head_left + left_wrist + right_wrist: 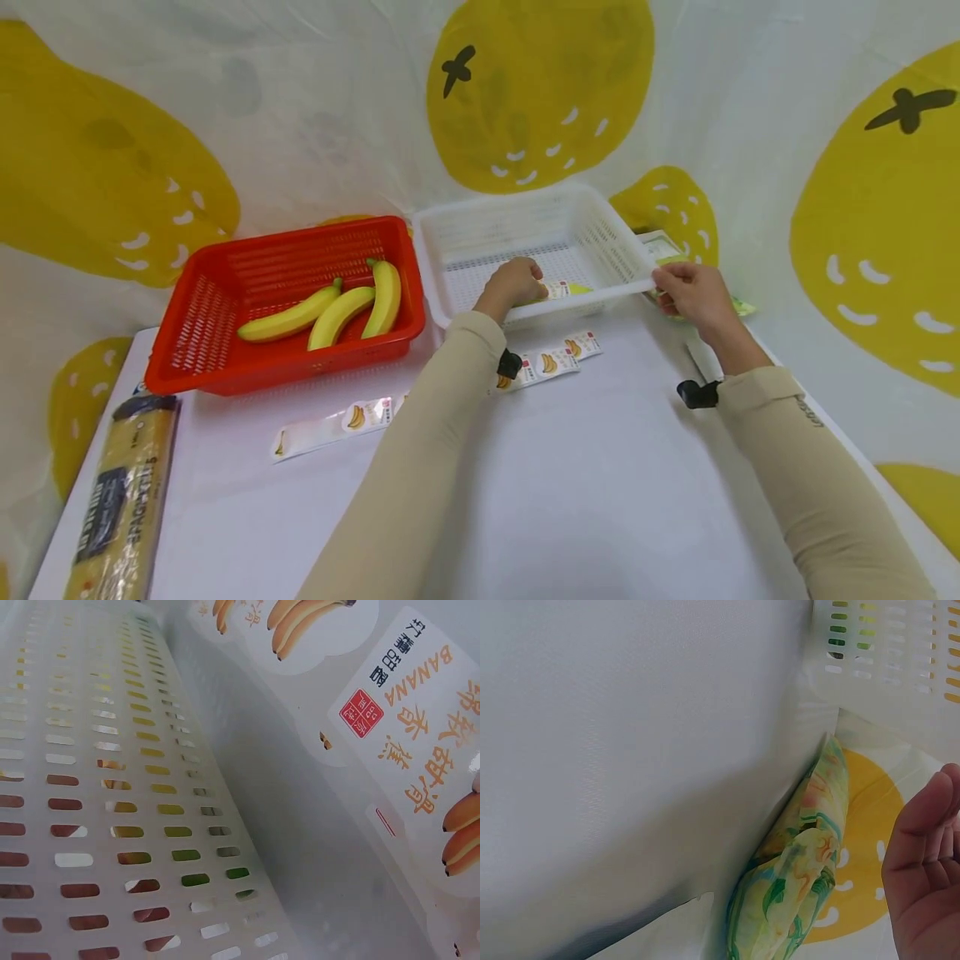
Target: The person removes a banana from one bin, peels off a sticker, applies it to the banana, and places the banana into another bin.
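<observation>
My left hand (513, 287) reaches over the front rim into the white basket (491, 212). Its curled fingers hold the near end of a yellow banana (581, 288) with a white printed label (558, 289) on it. In the left wrist view, yellow and green patches of the banana (150, 769) show through the slotted wall of the basket (82, 874). At the front right corner, my right hand (693, 296) pinches the basket's rim between thumb and fingers. In the right wrist view, part of the right hand (926, 877) shows at the right edge.
A red basket (262, 367) with several bananas (288, 318) stands left. Strips of banana labels (540, 367) lie on the table in front, another strip (330, 429) further left. A spaghetti pack (123, 500) lies at the left edge, a green-yellow patterned packet (791, 877) at the right.
</observation>
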The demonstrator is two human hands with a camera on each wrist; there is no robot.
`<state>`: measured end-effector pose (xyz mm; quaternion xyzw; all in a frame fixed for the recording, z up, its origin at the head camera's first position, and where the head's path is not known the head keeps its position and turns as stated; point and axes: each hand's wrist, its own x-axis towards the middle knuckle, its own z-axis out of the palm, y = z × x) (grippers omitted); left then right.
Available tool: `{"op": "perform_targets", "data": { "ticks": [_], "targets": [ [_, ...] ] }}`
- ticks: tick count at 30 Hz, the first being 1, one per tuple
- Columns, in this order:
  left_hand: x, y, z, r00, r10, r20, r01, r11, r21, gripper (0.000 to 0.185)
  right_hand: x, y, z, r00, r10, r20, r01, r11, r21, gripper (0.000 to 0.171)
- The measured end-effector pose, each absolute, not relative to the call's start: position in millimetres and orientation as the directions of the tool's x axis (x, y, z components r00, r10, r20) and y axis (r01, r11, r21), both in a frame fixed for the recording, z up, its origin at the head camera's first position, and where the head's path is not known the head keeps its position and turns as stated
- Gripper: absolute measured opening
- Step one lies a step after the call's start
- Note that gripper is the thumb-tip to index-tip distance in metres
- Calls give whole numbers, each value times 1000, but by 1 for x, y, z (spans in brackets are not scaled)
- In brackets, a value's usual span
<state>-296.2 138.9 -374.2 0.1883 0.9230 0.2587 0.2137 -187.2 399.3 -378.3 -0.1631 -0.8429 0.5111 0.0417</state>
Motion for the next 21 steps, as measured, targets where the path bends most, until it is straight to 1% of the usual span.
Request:
{"op": "perform_targets", "data": {
  "ticks": [2, 6, 9, 11, 14, 17, 19, 21],
  "targets": [
    [-296, 136, -372, -840, 459, -289, 239, 791, 563, 38, -188, 398, -379, -945, 313, -97, 231, 425, -876, 51],
    [-291, 128, -365, -867, 446, -223, 236, 760, 605, 34, -188, 399, -381, -947, 302, -105, 234, 432, -871, 54],
    [-286, 115, -355, -891, 436, -124, 255, 709, 658, 31, -187, 400, -382, -948, 293, -122, 244, 426, -871, 55],
    [-283, 98, -344, -901, 431, -48, 275, 655, 703, 31, -187, 400, -382, -947, 292, -132, 251, 421, -872, 55],
    [-275, 54, -321, -916, 396, 59, 299, 579, 758, 30, -188, 398, -381, -947, 291, -138, 254, 413, -875, 54],
    [-263, -6, -300, -936, 320, 148, 309, 542, 782, 32, -189, 398, -382, -948, 291, -129, 246, 412, -877, 54],
    [-248, -56, -292, -952, 236, 194, 295, 546, 785, 34, -191, 397, -383, -951, 282, -126, 237, 406, -883, 52],
    [-228, -106, -292, -968, 127, 219, 252, 565, 786, 37, -192, 397, -383, -950, 281, -134, 242, 397, -885, 45]
  ]
}}
